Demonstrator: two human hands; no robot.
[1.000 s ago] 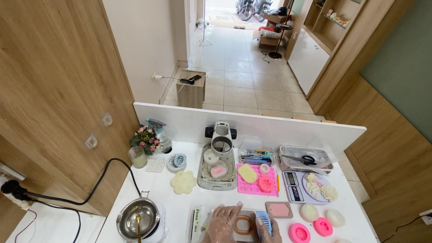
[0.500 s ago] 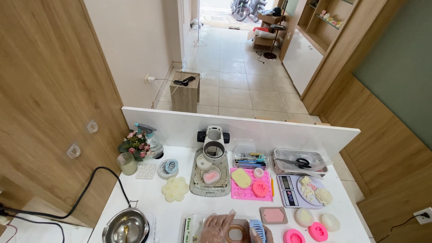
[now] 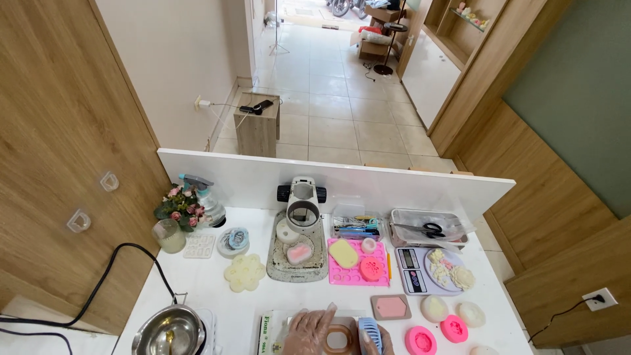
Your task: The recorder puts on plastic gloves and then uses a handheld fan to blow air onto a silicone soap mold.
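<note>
While both hands work at the lower edge of the head view, the thing between them is a brown square mould (image 3: 340, 340) with a pale hollow in its middle, lying flat on the white table (image 3: 210, 296). The left hand (image 3: 309, 331), in a thin clear glove, rests on the mould's left side, at about 9 o'clock from it, with the fingers spread and laid over the rim; it presses or steadies more than it clamps, and I cannot tell if the thumb closes underneath. The right hand (image 3: 381, 342) is mostly cut off by the frame at 3 o'clock from the mould; it is closed around a blue ribbed tool (image 3: 370, 334), which stands just beside the mould's right edge, with its long axis running roughly from 12 to 6 o'clock. So the mould lies between the two hands, touching the left one and just beside the tool in the right one. A flat package (image 3: 266, 327) lies under or against the left hand. At 1 o'clock from the mould is a pink rectangular mould (image 3: 391, 306), and further toward 3 o'clock sit two round pink moulds (image 3: 420, 340). A steel bowl (image 3: 168, 331) stands well apart at 9 o'clock.
</note>
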